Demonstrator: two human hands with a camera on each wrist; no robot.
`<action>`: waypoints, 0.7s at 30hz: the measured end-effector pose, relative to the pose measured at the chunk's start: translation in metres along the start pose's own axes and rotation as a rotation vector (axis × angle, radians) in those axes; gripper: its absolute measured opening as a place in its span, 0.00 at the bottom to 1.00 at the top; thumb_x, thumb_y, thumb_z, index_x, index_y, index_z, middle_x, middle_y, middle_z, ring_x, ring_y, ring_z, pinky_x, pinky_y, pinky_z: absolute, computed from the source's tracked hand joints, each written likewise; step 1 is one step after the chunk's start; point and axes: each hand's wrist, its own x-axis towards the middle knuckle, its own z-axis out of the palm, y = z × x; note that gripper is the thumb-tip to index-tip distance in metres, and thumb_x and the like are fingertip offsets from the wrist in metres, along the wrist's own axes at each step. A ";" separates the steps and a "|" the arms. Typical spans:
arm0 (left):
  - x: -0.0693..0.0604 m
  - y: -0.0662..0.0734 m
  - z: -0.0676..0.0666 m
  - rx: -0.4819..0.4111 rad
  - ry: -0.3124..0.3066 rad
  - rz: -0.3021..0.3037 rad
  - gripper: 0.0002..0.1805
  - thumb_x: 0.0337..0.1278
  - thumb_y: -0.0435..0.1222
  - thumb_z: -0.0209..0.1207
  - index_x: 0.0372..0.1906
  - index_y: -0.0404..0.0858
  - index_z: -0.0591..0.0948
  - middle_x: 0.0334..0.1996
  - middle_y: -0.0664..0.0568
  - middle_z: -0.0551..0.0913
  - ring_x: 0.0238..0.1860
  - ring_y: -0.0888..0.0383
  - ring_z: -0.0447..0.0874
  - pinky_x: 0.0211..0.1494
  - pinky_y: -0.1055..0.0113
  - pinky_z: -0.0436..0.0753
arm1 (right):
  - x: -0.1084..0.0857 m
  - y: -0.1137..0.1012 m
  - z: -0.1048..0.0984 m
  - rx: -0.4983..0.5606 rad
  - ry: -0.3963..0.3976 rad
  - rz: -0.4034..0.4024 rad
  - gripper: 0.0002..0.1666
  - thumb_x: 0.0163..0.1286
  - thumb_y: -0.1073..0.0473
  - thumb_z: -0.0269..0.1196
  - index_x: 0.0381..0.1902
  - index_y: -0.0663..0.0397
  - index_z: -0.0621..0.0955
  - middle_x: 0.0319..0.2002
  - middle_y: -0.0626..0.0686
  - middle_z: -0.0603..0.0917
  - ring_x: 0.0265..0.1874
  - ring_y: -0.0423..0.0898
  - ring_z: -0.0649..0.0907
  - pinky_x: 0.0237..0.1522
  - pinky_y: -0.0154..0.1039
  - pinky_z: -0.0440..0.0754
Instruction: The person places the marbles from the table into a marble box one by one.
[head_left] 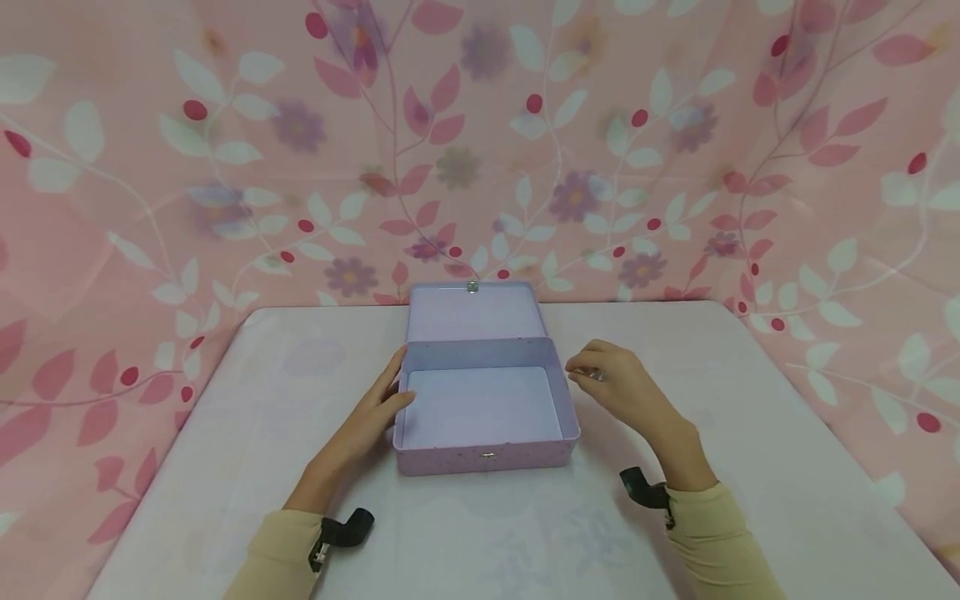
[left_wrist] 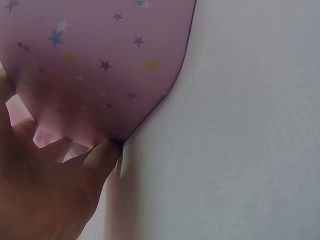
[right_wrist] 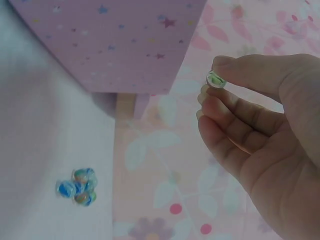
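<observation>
"Green and clear: logged a small glass marble (right_wrist: 216, 79), pinched between thumb and forefinger of the right hand (head_left: 618, 379)."

"Fixed its position?"

"Placed it just outside the right wall of the lilac box (head_left: 450, 460), raised off the table (head_left: 750, 433) and apart from the wall. Confirmed a narrow pinch, with the remaining fingers bent."

"Assessed handling?"

"Judged it light, hard and smooth, hence liable to slip or roll out of a careless pinch. Considered chipping possible after a hard drop. Recommended opposing fingertip pads across its widest part, with gentle, even pressure."

"Examined the left hand (head_left: 375, 412)?"

"Found it gripping the left wall of the box, with the thumb over the rim and the fingers along the outside."

"Inspected the box?"

"Recorded it as open, with the lid (head_left: 476, 317) laid back behind and a clasp (head_left: 472, 287) at the lid's far edge. Took the walls for thin, stiff metal, probably light enough to slide if knocked, and best steadied by the rim."

"Noticed anything further?"

"Saw a cluster of marbles (right_wrist: 80, 188), touching one another, on the table in the right wrist view. Noted blue among the colours. Could not make out an exact count."
</observation>
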 end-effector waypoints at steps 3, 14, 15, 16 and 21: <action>0.000 0.000 0.000 -0.015 -0.008 0.007 0.38 0.74 0.47 0.49 0.77 0.72 0.44 0.81 0.64 0.39 0.81 0.38 0.40 0.73 0.30 0.56 | 0.003 -0.007 0.003 0.026 -0.024 0.009 0.08 0.59 0.70 0.70 0.36 0.54 0.89 0.33 0.45 0.84 0.34 0.40 0.84 0.38 0.41 0.85; 0.000 -0.001 -0.001 -0.011 -0.004 0.020 0.37 0.74 0.45 0.48 0.77 0.71 0.44 0.81 0.64 0.38 0.81 0.37 0.40 0.72 0.30 0.57 | 0.010 -0.031 0.023 0.006 -0.173 0.007 0.07 0.61 0.67 0.70 0.37 0.53 0.88 0.34 0.45 0.83 0.36 0.41 0.84 0.38 0.35 0.85; 0.000 -0.001 -0.001 -0.009 -0.002 0.019 0.37 0.74 0.45 0.48 0.77 0.71 0.44 0.81 0.64 0.38 0.81 0.37 0.40 0.72 0.30 0.57 | 0.010 -0.032 0.025 -0.001 -0.182 -0.002 0.07 0.60 0.67 0.70 0.37 0.53 0.88 0.34 0.45 0.82 0.37 0.41 0.84 0.38 0.36 0.85; 0.000 -0.002 -0.001 -0.005 -0.001 0.017 0.37 0.74 0.45 0.48 0.77 0.71 0.44 0.81 0.64 0.38 0.81 0.37 0.40 0.72 0.30 0.57 | 0.010 -0.032 0.027 -0.010 -0.189 -0.018 0.07 0.60 0.67 0.70 0.37 0.53 0.88 0.34 0.45 0.82 0.36 0.42 0.84 0.38 0.36 0.86; 0.001 -0.004 0.000 -0.014 0.000 0.018 0.37 0.74 0.46 0.48 0.77 0.72 0.44 0.81 0.65 0.39 0.81 0.39 0.40 0.73 0.31 0.56 | 0.012 -0.034 0.039 -0.078 -0.208 -0.086 0.07 0.59 0.67 0.71 0.36 0.55 0.88 0.32 0.46 0.82 0.34 0.41 0.83 0.38 0.35 0.84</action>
